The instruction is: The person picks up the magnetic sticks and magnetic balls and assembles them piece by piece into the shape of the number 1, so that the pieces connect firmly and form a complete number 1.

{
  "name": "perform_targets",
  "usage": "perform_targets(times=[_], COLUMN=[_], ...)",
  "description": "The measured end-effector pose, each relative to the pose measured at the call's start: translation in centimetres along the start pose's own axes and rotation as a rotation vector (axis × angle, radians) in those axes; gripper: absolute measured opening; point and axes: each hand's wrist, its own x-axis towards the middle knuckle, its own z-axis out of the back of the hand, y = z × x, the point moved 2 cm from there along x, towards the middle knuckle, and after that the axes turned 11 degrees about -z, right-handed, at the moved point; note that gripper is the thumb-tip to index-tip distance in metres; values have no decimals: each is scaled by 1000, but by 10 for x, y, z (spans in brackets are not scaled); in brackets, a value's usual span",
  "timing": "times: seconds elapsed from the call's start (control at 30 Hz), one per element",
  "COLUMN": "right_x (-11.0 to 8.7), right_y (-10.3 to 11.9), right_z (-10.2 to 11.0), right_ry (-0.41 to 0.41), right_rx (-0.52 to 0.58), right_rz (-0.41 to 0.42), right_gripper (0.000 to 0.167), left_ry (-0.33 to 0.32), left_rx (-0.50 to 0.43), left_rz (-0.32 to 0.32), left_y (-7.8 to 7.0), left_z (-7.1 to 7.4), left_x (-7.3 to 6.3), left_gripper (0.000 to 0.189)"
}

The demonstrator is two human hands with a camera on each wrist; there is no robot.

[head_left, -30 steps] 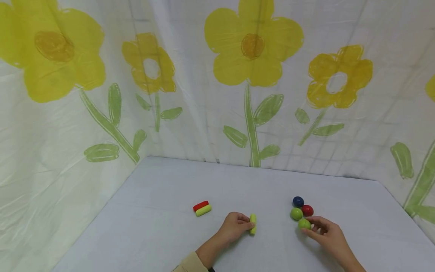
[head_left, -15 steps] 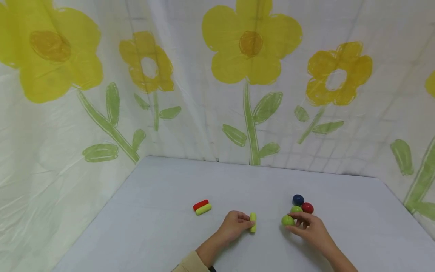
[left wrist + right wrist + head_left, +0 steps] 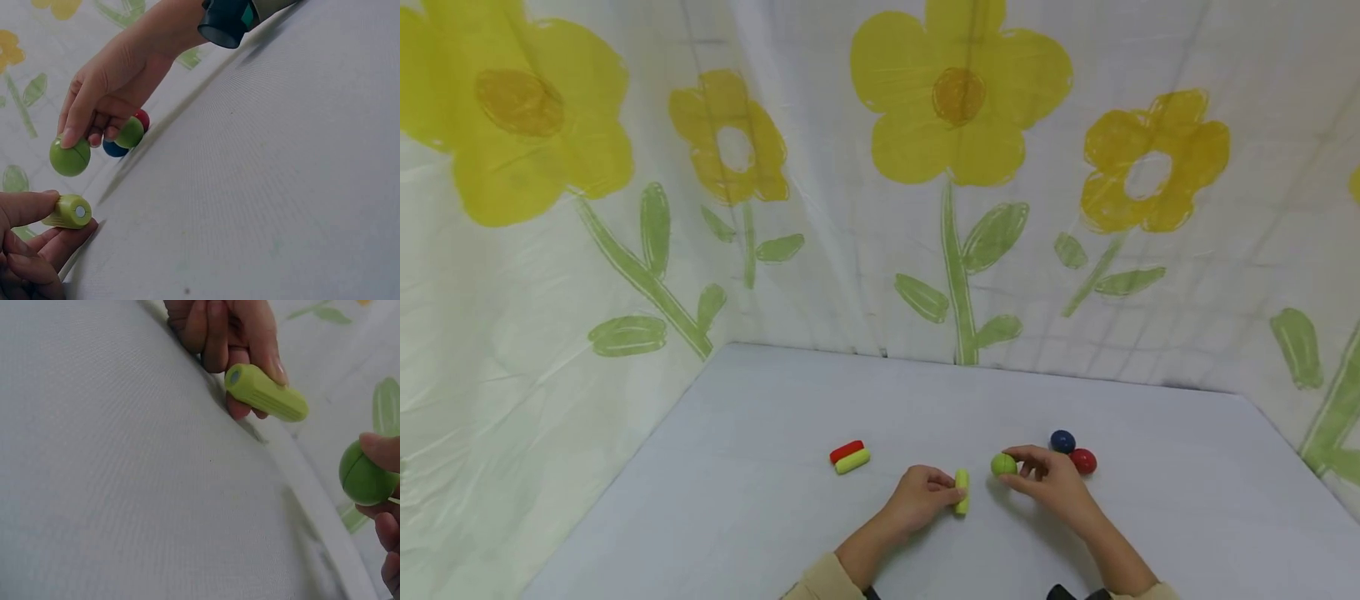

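With thumb and fingers my left hand [image 3: 917, 500] pinches a yellow-green toy rod [image 3: 962, 492], which stands lengthwise away from me in the head view. A round grey disc shows in the rod's end in both wrist views. My right hand [image 3: 1051, 482] holds a green ball [image 3: 1003, 465] between thumb and fingertips, just right of the rod with a small gap between. A thin seam runs round this ball [image 3: 70, 156]. Behind the right hand, a second green ball [image 3: 131, 133] is hidden from the head view but shows in the left wrist view.
On the white tabletop [image 3: 760, 400], a blue ball [image 3: 1063, 442] and a red ball [image 3: 1084, 462] lie beyond the right hand. To the left, a red rod [image 3: 847, 451] and another yellow-green rod [image 3: 853, 462] lie side by side. A flower-printed curtain [image 3: 835, 317] hangs behind the table.
My right hand has carried the green ball leftward from the group of balls towards the rod. The left hand stays in place, still pinching its rod.
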Motion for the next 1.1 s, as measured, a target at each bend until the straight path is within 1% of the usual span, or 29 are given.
perform_targets(times=[0.23,0.4,0.5,0.63,0.83,0.93,1.1], right_x=[11,19,22,27,29,28,28], right_y=[6,7,10,13,17,18,18], right_z=[-9,-19,-25,-32,-38,-39,-42], right_ry=[-6,14,23,36,68,74,94], right_rx=[25,76,98,114,122,125,124], right_rz=[17,11,23,16,3,15,19], right_gripper=[34,34,35,34,34,34,34], left_ry=[3,12,13,15,23,25,32], left_rx=[-13,-20,-19,-22,-37,-43,-43], left_rz=[1,-7,-15,-6,-8,-14,-5], left_y=[-1,0,0,1,2,2,1], left_z=[1,1,1,1,0,0,0], left_x=[0,-1,-1,0,1,1,1], left_gripper=[15,15,15,15,15,14,14])
